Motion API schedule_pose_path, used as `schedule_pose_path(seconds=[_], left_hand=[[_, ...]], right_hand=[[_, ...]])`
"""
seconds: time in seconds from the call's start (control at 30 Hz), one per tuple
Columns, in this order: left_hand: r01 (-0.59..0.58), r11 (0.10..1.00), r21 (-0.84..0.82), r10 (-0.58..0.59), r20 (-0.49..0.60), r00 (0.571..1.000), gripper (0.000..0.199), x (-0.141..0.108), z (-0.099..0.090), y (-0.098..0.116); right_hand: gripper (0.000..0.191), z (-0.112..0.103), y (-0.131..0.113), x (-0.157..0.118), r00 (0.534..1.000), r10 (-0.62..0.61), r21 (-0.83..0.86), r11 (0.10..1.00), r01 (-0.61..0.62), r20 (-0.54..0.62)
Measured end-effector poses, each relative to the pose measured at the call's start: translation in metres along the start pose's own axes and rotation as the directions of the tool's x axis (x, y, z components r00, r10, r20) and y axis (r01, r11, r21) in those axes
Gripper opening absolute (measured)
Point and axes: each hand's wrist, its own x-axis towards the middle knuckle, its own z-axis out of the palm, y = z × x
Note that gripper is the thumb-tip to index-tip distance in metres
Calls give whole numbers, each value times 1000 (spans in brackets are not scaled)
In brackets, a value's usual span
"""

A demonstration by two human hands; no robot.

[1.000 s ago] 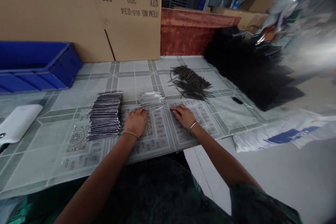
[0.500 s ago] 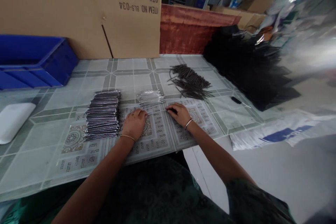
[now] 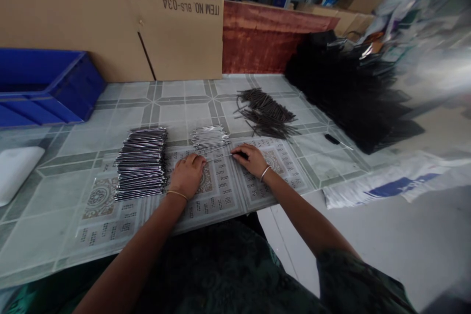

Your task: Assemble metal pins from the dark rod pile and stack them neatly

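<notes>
A thin silver rod [image 3: 218, 158] spans the gap between my two hands, just above the patterned table cover. My left hand [image 3: 187, 174] is closed on its left end, the fingertips pinched together. My right hand [image 3: 252, 161] pinches the other end; something dark shows under its fingers, too small to name. Just beyond the rod lies a small bunch of similar silver rods [image 3: 209, 138]. Left of my left hand is a large neat stack of rods with dark, ridged lengths [image 3: 142, 164]. A loose pile of dark thin strips [image 3: 268, 114] lies beyond my right hand.
A blue plastic bin [image 3: 47, 91] stands at the far left, with a white object [image 3: 18, 171] nearer. Cardboard [image 3: 184, 54] and a red board [image 3: 257, 41] border the back. A black heap [image 3: 342, 93] and a small black-handled tool [image 3: 332, 139] are on the right.
Both hands keep nearly the same pinch on the rod. The view has shifted slightly; nothing else has visibly moved.
</notes>
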Motion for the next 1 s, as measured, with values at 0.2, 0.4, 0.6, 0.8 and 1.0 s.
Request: schedule_pose_path(seconds=[0.2, 0.4, 0.6, 0.8, 1.0], left_hand=[[-14, 999, -51, 13, -13, 1000, 31, 0, 2, -3], [18, 899, -437, -81, -126, 989, 25, -1, 3, -1], [142, 622, -770, -362, -122, 924, 27, -9, 5, 6], [63, 438, -897, -430, -147, 891, 32, -32, -16, -14], [10, 672, -741, -600, -536, 594, 44, -56, -54, -77]], right_hand=[[13, 0, -4, 0, 999, -10, -83, 996, 13, 37], [17, 14, -29, 9, 990, -42, -161, 985, 64, 133], [7, 44, -58, 21, 980, -105, -33, 993, 112, 167], [8, 63, -86, 40, 983, -128, 116, 987, 112, 134], [11, 105, -155, 91, 985, -168, 112, 980, 162, 45]])
